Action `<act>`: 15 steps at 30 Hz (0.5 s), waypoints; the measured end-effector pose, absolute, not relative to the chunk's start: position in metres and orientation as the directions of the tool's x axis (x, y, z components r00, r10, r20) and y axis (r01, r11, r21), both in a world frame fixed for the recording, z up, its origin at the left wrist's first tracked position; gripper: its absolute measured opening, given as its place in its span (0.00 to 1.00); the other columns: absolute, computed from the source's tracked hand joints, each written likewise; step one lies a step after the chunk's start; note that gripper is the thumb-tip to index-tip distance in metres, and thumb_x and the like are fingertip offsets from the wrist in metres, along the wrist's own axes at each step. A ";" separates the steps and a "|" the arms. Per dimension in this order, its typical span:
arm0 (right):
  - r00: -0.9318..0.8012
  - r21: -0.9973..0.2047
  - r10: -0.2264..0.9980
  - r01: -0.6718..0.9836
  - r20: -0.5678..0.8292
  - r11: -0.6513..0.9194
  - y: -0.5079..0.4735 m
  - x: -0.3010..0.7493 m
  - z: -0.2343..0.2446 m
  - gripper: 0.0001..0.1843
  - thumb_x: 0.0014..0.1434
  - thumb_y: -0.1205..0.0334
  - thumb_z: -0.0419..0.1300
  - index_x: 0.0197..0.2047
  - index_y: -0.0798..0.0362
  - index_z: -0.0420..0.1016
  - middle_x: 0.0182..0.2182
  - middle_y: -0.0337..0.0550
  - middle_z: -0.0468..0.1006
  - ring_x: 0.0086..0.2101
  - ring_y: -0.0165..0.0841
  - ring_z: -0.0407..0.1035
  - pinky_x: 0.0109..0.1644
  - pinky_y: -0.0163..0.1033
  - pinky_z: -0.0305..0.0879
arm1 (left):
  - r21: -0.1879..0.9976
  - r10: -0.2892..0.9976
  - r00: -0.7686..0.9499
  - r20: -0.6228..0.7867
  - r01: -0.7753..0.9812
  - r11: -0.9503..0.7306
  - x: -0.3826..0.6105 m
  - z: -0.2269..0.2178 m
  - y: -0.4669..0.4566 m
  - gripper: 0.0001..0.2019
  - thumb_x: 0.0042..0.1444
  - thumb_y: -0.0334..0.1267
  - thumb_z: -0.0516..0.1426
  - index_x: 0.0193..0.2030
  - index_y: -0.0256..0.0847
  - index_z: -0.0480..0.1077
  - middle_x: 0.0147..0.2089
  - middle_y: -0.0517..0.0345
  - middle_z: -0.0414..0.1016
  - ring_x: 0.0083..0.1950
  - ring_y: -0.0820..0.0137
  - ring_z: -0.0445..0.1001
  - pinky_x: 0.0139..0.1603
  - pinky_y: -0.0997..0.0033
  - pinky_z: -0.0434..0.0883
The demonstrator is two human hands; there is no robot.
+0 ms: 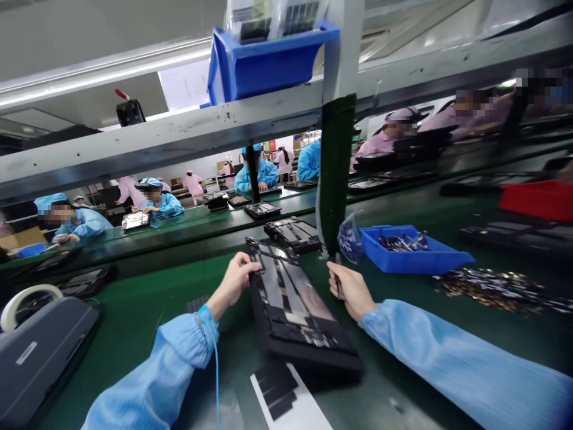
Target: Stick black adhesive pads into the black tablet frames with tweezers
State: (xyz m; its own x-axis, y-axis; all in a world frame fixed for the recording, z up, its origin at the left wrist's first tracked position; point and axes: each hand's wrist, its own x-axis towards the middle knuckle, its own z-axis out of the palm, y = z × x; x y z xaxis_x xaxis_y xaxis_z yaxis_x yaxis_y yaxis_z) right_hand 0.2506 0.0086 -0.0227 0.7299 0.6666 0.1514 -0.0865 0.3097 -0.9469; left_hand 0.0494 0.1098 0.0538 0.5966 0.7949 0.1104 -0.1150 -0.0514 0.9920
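Note:
A black opened device chassis [295,310] lies lengthwise on the green work surface [147,304] in front of me. My left hand [235,280] pinches its far left edge, fingers closed on the rim. My right hand [351,289] is closed around a thin dark tool [339,285] just right of the chassis. Both arms wear light blue sleeves, and a blue cord hangs from the left wrist.
A blue tray of small parts [414,248] sits to the right, with loose metal parts [487,286] beside it. Another chassis [293,233] lies beyond mine. A grey machine [40,352] stands at the left. Several workers in blue and pink sit across the line. A blue bin [268,60] rests on the shelf above.

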 end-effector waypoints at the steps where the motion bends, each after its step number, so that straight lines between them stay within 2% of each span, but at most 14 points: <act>1: 0.731 -0.945 0.669 -0.109 0.135 0.309 0.008 0.249 -0.021 0.23 0.40 0.45 0.63 0.18 0.52 0.55 0.09 0.27 0.51 0.10 0.20 0.44 0.12 0.28 0.40 | 0.988 0.838 0.528 0.137 -0.138 -0.074 0.045 0.055 0.119 0.18 0.36 0.39 0.61 0.27 0.41 0.54 0.21 0.71 0.57 0.17 0.83 0.55 0.16 0.84 0.51; 5: 0.730 -0.938 0.679 -0.177 0.079 0.299 0.006 0.242 -0.016 0.24 0.37 0.47 0.65 0.17 0.53 0.56 0.09 0.27 0.51 0.11 0.18 0.44 0.12 0.27 0.39 | 0.967 0.970 0.147 0.194 -0.196 -0.164 0.029 0.047 0.157 0.11 0.50 0.34 0.55 0.31 0.42 0.52 0.25 0.69 0.56 0.21 0.82 0.58 0.20 0.85 0.56; 7: 0.724 -0.934 0.688 -0.209 0.051 0.289 0.005 0.240 -0.015 0.23 0.37 0.48 0.66 0.17 0.53 0.57 0.09 0.27 0.52 0.11 0.18 0.44 0.12 0.27 0.39 | 0.964 0.983 -0.032 0.180 -0.193 -0.183 0.022 0.037 0.173 0.07 0.56 0.33 0.52 0.35 0.42 0.53 0.29 0.68 0.57 0.24 0.82 0.61 0.24 0.84 0.61; 9: 0.714 -0.933 0.699 -0.229 0.034 0.278 0.005 0.238 -0.015 0.24 0.37 0.48 0.66 0.17 0.54 0.57 0.10 0.27 0.52 0.11 0.17 0.44 0.12 0.26 0.39 | 0.970 0.979 -0.142 0.147 -0.173 -0.170 0.014 0.024 0.186 0.04 0.60 0.33 0.51 0.39 0.40 0.56 0.33 0.65 0.60 0.28 0.80 0.64 0.28 0.81 0.65; 12: 0.691 -0.941 0.722 -0.225 0.027 0.251 0.004 0.237 -0.016 0.24 0.37 0.47 0.66 0.17 0.53 0.57 0.09 0.27 0.52 0.11 0.17 0.44 0.12 0.26 0.39 | 0.989 0.987 -0.134 0.084 -0.111 -0.099 0.000 0.010 0.200 0.08 0.61 0.37 0.52 0.44 0.35 0.62 0.37 0.59 0.65 0.31 0.76 0.67 0.29 0.75 0.69; 15: 0.667 -0.961 0.745 -0.194 0.019 0.198 0.003 0.237 -0.016 0.24 0.39 0.46 0.65 0.18 0.53 0.56 0.09 0.27 0.52 0.10 0.18 0.44 0.13 0.27 0.39 | 0.999 0.999 0.022 0.035 -0.023 -0.035 -0.012 0.007 0.209 0.10 0.61 0.39 0.53 0.45 0.34 0.65 0.37 0.56 0.69 0.32 0.75 0.69 0.30 0.73 0.71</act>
State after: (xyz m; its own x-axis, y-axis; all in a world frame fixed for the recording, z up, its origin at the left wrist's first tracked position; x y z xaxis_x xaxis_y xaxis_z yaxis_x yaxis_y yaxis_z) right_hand 0.2368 0.0032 -0.0157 0.6667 0.7451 0.0191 -0.1936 0.1978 -0.9609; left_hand -0.0115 0.2087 0.0068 0.0224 0.9991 0.0352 -0.0229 -0.0346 0.9991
